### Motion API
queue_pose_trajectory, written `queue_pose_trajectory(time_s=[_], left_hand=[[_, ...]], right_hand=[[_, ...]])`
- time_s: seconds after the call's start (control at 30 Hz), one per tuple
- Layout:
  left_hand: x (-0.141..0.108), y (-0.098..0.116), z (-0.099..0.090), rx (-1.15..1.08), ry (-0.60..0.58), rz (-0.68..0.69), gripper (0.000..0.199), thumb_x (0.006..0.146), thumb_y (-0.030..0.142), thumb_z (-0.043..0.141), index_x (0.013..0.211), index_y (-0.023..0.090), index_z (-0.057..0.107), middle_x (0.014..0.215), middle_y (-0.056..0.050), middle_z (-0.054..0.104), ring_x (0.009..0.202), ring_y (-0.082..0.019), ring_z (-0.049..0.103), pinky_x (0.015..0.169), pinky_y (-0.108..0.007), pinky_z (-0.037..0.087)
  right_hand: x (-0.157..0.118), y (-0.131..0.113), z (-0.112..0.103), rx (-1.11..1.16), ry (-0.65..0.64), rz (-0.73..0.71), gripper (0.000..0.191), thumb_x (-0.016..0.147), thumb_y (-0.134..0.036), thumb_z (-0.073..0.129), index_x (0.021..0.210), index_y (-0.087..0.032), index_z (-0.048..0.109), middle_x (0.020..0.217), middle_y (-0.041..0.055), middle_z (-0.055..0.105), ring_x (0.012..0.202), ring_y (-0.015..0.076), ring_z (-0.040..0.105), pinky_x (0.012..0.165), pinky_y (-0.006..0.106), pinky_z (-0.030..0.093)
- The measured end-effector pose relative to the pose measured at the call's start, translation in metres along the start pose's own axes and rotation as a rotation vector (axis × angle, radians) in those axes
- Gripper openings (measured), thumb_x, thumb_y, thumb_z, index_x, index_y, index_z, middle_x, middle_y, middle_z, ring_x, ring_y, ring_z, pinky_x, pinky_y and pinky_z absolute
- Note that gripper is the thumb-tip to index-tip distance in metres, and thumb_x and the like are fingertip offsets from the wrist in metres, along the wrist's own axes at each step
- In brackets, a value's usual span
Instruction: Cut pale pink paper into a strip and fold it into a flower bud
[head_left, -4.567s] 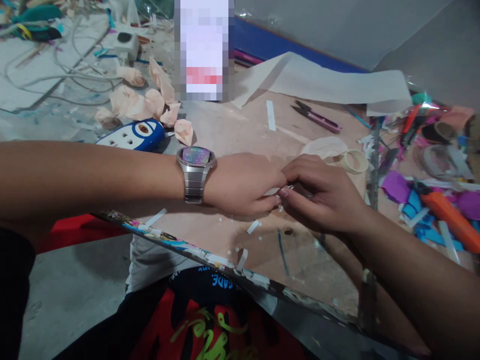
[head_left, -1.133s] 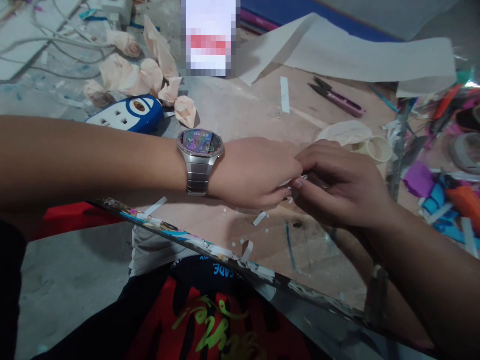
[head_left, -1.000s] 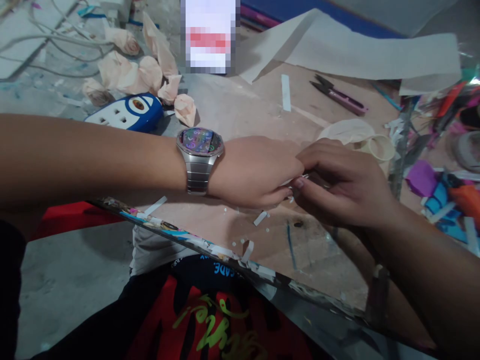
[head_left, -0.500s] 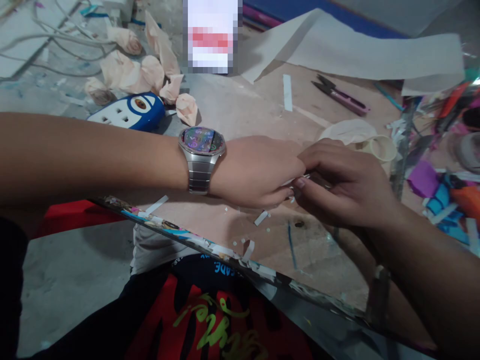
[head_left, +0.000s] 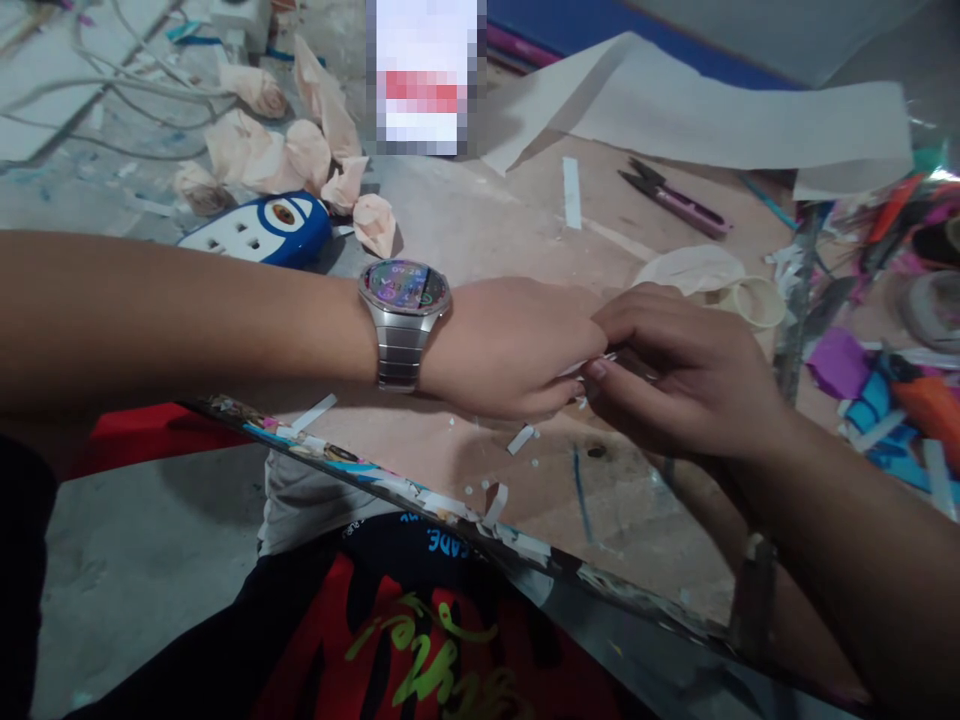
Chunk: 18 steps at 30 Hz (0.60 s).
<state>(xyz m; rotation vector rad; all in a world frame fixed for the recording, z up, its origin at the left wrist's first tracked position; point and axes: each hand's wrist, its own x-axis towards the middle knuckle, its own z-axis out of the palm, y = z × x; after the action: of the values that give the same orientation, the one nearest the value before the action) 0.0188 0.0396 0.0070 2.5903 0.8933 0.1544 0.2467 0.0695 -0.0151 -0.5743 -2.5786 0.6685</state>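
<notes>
My left hand, with a metal watch on its wrist, reaches in from the left with fingers curled together. Its fingertips meet those of my right hand over the wooden board. Between the touching fingertips a small white sliver shows, pinched by the thumb and forefinger of my right hand. What my left fingers hold is mostly hidden behind the back of the hand. Beyond my right hand lie a roll of pale tape and purple-handled snips.
Cream paper flowers and a blue-and-white socket block lie at the back left. A blurred-out screen stands at the top, beside long white paper. Colourful scraps fill the right side. Paper strips lie near the front edge.
Both hands keep nearly the same pose, fingertips together. The view has shifted slightly, so items on the right appear a little further left.
</notes>
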Motion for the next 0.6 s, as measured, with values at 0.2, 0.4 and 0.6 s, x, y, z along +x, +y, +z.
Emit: queue_pose_trajectory(time_s=[0.2,0.4,0.6], left_hand=[[0.0007,-0.0014,0.0017,-0.007,-0.006,0.007,0.035,0.101,0.035,0.045,0.106,0.016,0.074,0.091,-0.009,0.076,0.087,-0.021,0.070,0.070,-0.031,0.041],[0.0003,-0.0009,0.0006,0.002,-0.016,0.001,0.033,0.102,0.035,0.046,0.108,0.017,0.073,0.094,-0.008,0.077,0.084,-0.020,0.068,0.071,-0.032,0.041],[0.0006,-0.0011,0.0014,-0.026,-0.011,-0.001,0.034,0.101,0.036,0.046,0.108,0.017,0.073,0.092,-0.009,0.076,0.085,-0.020,0.068,0.076,-0.032,0.044]], right_hand=[[-0.0002,-0.0020,-0.0001,-0.005,-0.005,0.052,0.008,0.091,-0.027,0.070,0.092,-0.021,0.064,0.085,0.0026,0.067,0.080,0.0164,0.062,0.077,0.034,0.043],[0.0000,-0.0016,-0.0010,0.001,-0.013,0.047,0.014,0.092,-0.032,0.072,0.093,-0.021,0.064,0.085,0.0024,0.067,0.081,0.0156,0.062,0.077,0.034,0.043],[0.0009,-0.0054,-0.0021,0.000,-0.034,0.101,0.013,0.096,-0.036,0.067,0.092,-0.024,0.063,0.086,0.0031,0.068,0.081,0.0185,0.062,0.078,0.039,0.044]])
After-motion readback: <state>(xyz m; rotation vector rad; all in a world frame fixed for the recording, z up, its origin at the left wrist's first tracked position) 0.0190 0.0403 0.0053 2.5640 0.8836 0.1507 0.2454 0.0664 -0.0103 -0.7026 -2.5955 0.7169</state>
